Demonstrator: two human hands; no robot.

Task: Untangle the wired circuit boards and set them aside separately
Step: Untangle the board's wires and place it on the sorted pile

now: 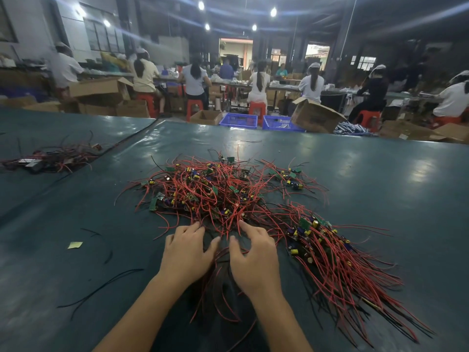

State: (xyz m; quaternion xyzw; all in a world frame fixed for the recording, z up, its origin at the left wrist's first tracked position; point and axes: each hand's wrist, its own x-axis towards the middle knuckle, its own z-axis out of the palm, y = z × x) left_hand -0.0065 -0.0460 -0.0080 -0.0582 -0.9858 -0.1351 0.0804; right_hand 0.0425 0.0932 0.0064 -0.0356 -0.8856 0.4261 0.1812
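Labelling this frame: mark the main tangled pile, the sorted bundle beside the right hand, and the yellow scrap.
Tangled pile point(215, 191), head view, middle of the red-wire heap.
Sorted bundle point(327, 252), head view, red wires just past the boards.
Yellow scrap point(75, 245), head view, its centre.

Dark green counter point(380, 179), glossy. Yellow paper scrap point(75, 245) near left edge. Two blue baskets point(261, 121) and cardboard boxes point(101, 91) beyond far edge. Seated workers point(194, 80) on red stools point(194, 107).
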